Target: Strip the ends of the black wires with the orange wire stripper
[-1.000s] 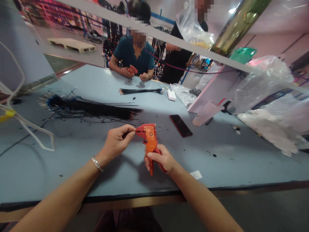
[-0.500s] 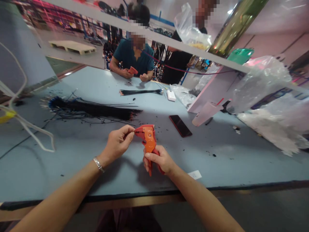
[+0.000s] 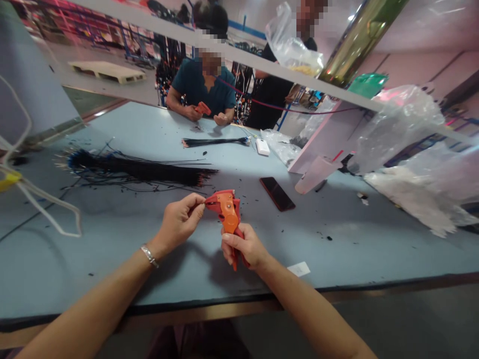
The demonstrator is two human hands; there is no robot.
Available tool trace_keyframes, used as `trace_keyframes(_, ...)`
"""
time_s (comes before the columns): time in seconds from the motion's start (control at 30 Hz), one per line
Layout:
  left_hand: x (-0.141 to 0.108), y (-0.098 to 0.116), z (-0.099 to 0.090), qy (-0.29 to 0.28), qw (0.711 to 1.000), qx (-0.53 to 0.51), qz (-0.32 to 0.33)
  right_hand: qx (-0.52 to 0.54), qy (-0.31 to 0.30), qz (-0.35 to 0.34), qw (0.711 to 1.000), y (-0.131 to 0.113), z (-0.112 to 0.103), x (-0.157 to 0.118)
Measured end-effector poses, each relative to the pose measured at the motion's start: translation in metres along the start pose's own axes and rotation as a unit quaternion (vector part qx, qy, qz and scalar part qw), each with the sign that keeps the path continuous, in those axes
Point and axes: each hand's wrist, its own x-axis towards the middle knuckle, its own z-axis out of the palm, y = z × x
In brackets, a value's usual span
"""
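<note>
My right hand (image 3: 245,245) is wrapped round the handles of an orange and red wire stripper (image 3: 227,209), held upright above the table with its jaws pointing left. At the jaw tip, the thumb and forefinger of my left hand (image 3: 182,218) are pinched together. Whatever lies between those fingers is too small to make out. Behind my left hand lies a thick bundle of black wires (image 3: 145,168), with blue and pale metal ends at the left and coppery ends at the right.
Beyond the bundle are a smaller wire bundle (image 3: 217,142) and a white box (image 3: 262,146). A phone (image 3: 277,193) and a white label (image 3: 298,269) lie to the right. Across the table (image 3: 123,284), a person (image 3: 204,85) holds an orange tool. Plastic bags (image 3: 400,124) crowd the right side.
The view has shifted slightly. The wire stripper has tilted a little, its head leaning further left. Both hands keep their hold.
</note>
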Motion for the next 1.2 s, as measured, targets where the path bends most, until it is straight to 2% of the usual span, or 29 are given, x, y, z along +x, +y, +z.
trace_keyframes(0.23, 0.0, -0.001, 0.001, 0.006, 1.0, 0.006, -0.001, -0.028, -0.012, -0.011, 0.999, -0.006, -0.003, -0.001)
trace_keyframes(0.43, 0.003, -0.006, -0.002, 0.035, 0.999, 0.01, -0.039, 0.053, 0.101, -0.037, 0.993, -0.018, -0.016, -0.003)
trace_keyframes(0.67, 0.005, -0.006, 0.0, 0.035, 0.997, -0.016, -0.063, 0.113, 0.03, -0.003, 0.993, -0.016, -0.018, -0.002)
trace_keyframes(1.03, 0.006, 0.005, -0.001, 0.002, 0.99, -0.095, -0.106, 0.031, 0.026, 0.047, 0.998, -0.014, -0.009, 0.0)
trace_keyframes(1.2, 0.007, 0.01, -0.003, -0.033, 0.969, -0.185, -0.163, 0.003, 0.015, 0.043, 0.999, -0.016, -0.004, 0.001)
